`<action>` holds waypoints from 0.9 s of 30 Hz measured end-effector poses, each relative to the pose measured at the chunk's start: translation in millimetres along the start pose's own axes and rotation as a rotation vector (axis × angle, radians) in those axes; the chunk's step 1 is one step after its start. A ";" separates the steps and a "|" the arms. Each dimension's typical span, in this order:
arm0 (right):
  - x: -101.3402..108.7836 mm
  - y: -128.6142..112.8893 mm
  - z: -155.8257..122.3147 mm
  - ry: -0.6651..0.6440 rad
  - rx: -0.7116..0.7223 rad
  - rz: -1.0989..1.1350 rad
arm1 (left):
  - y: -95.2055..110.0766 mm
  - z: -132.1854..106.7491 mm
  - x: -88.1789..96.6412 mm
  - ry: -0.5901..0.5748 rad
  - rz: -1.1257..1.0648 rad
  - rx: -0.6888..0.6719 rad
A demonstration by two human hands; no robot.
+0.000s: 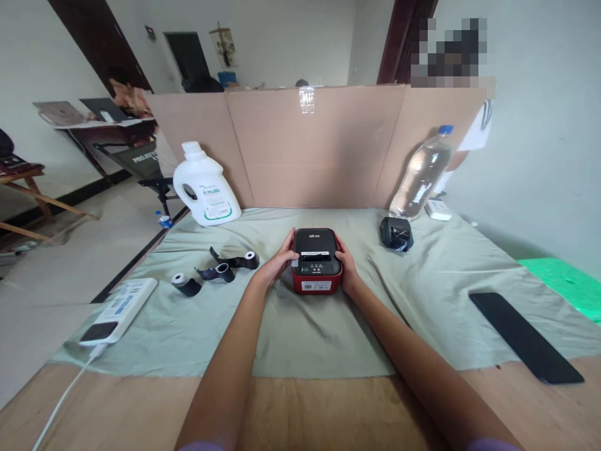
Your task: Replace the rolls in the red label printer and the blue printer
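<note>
A small label printer (317, 241), black on top with a red body, sits on the green cloth in front of me. My left hand (278, 258) grips its left side, the thumb near a pale strip at the top slot. On the opposite side my right hand (346, 263) holds it too, fingers along the edge. To the left lie several rolls: a black-and-white roll (186, 285) and, nearer my left hand, rolls with dark ribbon (237, 262) trailing off them. The undersides of my fingers are hidden by the printer.
A cardboard screen (314, 150) stands behind, with a white jug (206, 188) at left and a clear bottle (422, 172) at right. A wrapped black object (397, 234), a dark phone-like slab (526, 338) and a white power strip (123, 310) with its cable lie around. People are beyond the screen.
</note>
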State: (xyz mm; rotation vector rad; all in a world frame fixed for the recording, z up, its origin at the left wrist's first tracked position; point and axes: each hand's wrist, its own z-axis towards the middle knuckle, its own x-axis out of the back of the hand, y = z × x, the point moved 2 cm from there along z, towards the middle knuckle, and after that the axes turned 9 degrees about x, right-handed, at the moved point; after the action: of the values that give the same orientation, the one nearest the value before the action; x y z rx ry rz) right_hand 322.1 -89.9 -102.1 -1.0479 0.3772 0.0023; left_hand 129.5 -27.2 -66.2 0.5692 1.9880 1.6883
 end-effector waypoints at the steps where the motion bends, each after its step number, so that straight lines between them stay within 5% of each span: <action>1: -0.7 0.1 0.5 0.001 0.006 0.002 | 3.2 -0.4 1.0 0.010 0.007 0.018; 6: 0.2 -12.7 -4.7 0.062 0.035 -0.092 | 7.5 -10.3 -4.7 0.167 0.042 0.167; 10: 10.2 -33.4 -36.4 -0.105 0.035 -0.260 | -10.5 -29.9 -23.8 0.477 -0.090 -0.010; 12: 14.0 -37.7 -53.4 -0.235 0.089 -0.375 | -20.4 -36.1 -33.2 0.496 -0.180 -0.053; 15: 9.7 -34.4 -56.9 -0.255 0.189 -0.530 | -19.4 -32.7 -31.6 0.491 -0.244 -0.083; 18: -18.0 -26.9 -25.3 -0.287 0.249 -0.522 | 5.7 -16.7 -2.5 0.530 -0.270 -0.141; 23: -104.2 -13.9 57.0 -0.368 0.376 -0.526 | 61.0 12.2 82.9 0.615 -0.326 -0.152; 27: -173.0 22.6 93.7 -0.407 0.264 -0.619 | 70.3 13.4 148.8 0.794 -0.318 -0.135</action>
State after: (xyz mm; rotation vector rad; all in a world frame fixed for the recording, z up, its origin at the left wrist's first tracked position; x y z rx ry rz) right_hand 184.5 31.2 -27.0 -0.8402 -0.3184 -0.3736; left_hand 18.6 82.0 -11.0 -0.5367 2.2612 1.9864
